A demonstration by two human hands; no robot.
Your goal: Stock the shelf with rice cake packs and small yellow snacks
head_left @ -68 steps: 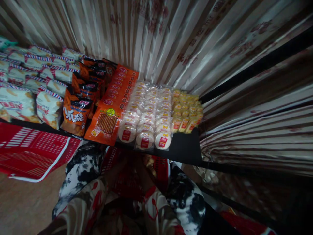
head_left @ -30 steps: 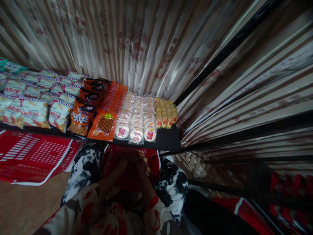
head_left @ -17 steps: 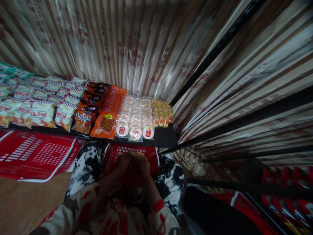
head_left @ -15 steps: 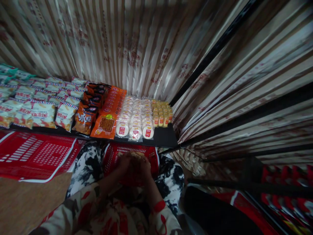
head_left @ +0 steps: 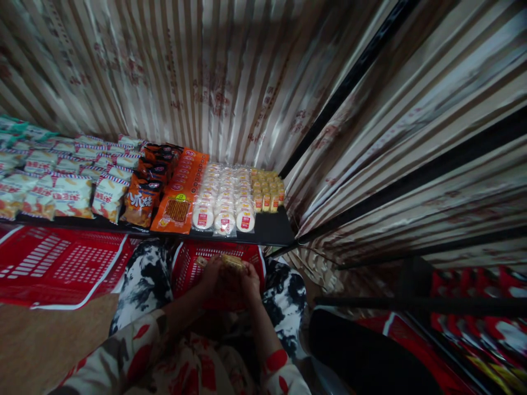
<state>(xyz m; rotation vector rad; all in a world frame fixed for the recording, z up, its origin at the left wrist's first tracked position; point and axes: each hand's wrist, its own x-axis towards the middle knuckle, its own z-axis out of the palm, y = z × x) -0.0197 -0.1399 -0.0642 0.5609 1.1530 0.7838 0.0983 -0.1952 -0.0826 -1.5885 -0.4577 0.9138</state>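
My left hand (head_left: pixel 211 275) and my right hand (head_left: pixel 250 281) are close together over a red plastic basket (head_left: pixel 187 257) between my knees. Between them are small yellow-wrapped snack packets (head_left: pixel 233 263), with the fingers of both hands closed on them. Dim light hides the exact number of packets. A similar light-coloured packet (head_left: pixel 201 261) shows just left of my left hand; whether it is held or lies in the basket I cannot tell. Matching yellow packets (head_left: pixel 270 201) stand in rows at the right end of the black shelf (head_left: pixel 274 227) ahead.
Left along the shelf lie round white wrapped crackers (head_left: pixel 225 222), an orange snack packet (head_left: pixel 175 211), orange-black bags (head_left: pixel 140 200) and white bags (head_left: pixel 73 195). Another red basket (head_left: pixel 66 269) is at left. Black rack bars (head_left: pixel 349 88) cross before striped curtain (head_left: pixel 222 66). Red packets (head_left: pixel 502 291) are at right.
The yellow packets between my hands have come into clearer view, and my right hand has shifted slightly right relative to the basket. The camera view has moved a little.
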